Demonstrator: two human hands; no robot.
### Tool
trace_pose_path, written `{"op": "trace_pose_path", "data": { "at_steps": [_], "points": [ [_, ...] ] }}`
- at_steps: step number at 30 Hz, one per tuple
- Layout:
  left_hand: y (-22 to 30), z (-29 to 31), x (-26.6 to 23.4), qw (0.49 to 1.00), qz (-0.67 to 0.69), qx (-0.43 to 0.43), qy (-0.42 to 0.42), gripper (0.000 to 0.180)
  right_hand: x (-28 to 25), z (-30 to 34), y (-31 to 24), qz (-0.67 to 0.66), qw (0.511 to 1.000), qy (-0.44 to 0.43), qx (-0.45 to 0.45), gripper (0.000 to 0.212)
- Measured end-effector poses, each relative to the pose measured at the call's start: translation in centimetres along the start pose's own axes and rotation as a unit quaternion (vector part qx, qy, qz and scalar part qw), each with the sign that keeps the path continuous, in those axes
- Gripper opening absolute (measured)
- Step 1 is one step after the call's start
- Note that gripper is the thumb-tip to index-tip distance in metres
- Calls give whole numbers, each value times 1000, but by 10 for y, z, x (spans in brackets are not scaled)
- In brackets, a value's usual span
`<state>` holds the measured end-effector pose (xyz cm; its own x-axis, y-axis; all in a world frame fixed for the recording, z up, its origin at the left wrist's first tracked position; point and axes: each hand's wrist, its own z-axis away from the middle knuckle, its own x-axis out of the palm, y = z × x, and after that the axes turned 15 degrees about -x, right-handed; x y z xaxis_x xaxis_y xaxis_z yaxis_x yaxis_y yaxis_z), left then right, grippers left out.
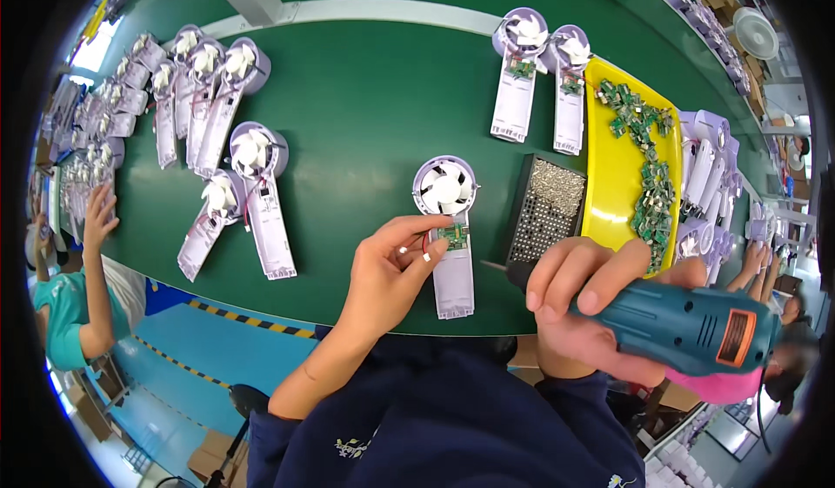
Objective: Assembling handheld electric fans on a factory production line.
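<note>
One fan body (461, 266): lies on the green table (357, 140) straight in front of the person, its white blades (446, 186) facing up at the far end and its pale handle (454, 295) running toward the near edge.
Circuit board (457, 237): green, sitting in the top of that handle, just below the blades.
Left hand (390, 266): thumb and forefinger lie against the board's left side; from where I stand I cannot tell whether they pinch it or only press on it.
White connector (427, 257): small, just beside the thumb.
Right hand (591, 292): fingers wrapped firmly around a teal electric screwdriver (683, 323).
Screwdriver bit (493, 266): thin, pointing left at the handle, apart from the board.
Screw holder (544, 210): black, dotted with silver screws, between the fan body and the yellow tray (609, 218).
Loose boards (652, 205): green, strewn in a long heap along the tray.
Two fans with boards (514, 96): side by side, behind the screw holder.
Left of the work: two more fan bodies (271, 227) near each other, a close bunch (217, 105) behind them.
Far left: a co-worker (65, 314) in a teal top, one hand raised at the table's end.
</note>
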<state>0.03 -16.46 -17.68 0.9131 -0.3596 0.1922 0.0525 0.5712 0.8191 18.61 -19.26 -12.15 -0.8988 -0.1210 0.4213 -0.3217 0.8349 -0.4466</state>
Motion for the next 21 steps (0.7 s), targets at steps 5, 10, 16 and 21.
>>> {"op": "trace_pose_path", "data": {
  "at_steps": [5, 10, 16, 21],
  "points": [
    [0, 0, -1, 1000, -2, 12, -14, 26, 6, 3, 14, 25, 999, -23, -28, 86],
    [-3, -1, -2, 997, -70, 38, 17, 28, 9, 2, 15, 20, 999, -38, -7, 83],
    [-1, 0, 3, 986, -130, 93, 57, 33, 5, 5, 17, 56, 994, -68, -67, 86],
    [-2, -1, -1, 986, -131, 90, 55, 35, 4, 4, 21, 53, 992, -96, -70, 87]
  ]
}}
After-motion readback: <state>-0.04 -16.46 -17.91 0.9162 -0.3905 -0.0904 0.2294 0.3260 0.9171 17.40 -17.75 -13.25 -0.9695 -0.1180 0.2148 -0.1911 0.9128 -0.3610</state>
